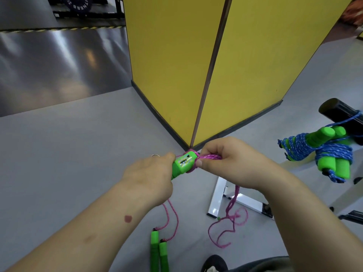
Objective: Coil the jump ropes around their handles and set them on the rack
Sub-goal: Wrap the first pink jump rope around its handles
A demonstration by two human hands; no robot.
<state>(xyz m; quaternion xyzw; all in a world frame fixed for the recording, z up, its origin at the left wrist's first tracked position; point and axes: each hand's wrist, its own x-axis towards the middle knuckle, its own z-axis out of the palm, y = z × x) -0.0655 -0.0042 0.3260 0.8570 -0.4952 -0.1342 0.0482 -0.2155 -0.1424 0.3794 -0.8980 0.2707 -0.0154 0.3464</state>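
Observation:
My left hand (151,175) grips green jump-rope handles (183,162) with a counter window on the end. My right hand (231,163) pinches the pink rope (211,157) right beside that end, where a loop of it lies round the handles. The rest of the pink rope (229,222) hangs down to a loose tangle on the floor. Another pair of green handles (159,252) with pink cord lies on the floor below my left arm. A coiled blue rope on green foam handles (324,152) hangs from a black rack bar (341,112) at the right.
A yellow pillar (196,65) with a dark baseboard stands straight ahead on the grey floor. The rack's white foot (218,197) lies on the floor under my right hand. A dark shoe (214,262) shows at the bottom edge. Gym equipment (82,6) stands far back left.

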